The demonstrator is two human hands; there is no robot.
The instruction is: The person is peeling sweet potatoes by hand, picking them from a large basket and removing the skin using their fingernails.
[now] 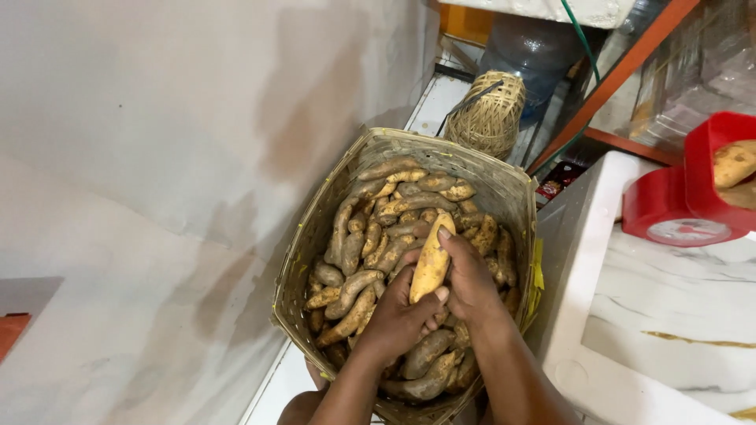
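Both hands are closing on one pale yellow, elongated sweet potato (431,266), holding it upright just above the heap in the large woven bamboo basket (504,182). The left hand (398,315) is cupping the tuber's lower end from beneath, thumb pressing its side; the right hand (470,277) is wrapping over the upper edge, fingertips (446,234) hooking near the top. Held so, the tuber is standing clear of the pile, its cleaner face turning toward the camera.

Under and around the hands, the soil-dusted brown sweet potatoes (370,252) are lying crosswise, filling the basket nearly to its rim and crowding the grip from every side.

Right of the basket, the white marble-patterned counter (669,315) is butting close against its wall. On it, further right, a red plastic weighing scale (677,208) is carrying another tuber (732,161) in its pan.

Left of the basket, a pale plastered wall (157,157) is hemming it in.

Beyond the basket's far rim, a small round wicker basket (492,114) is sitting before a large clear water bottle (531,55).
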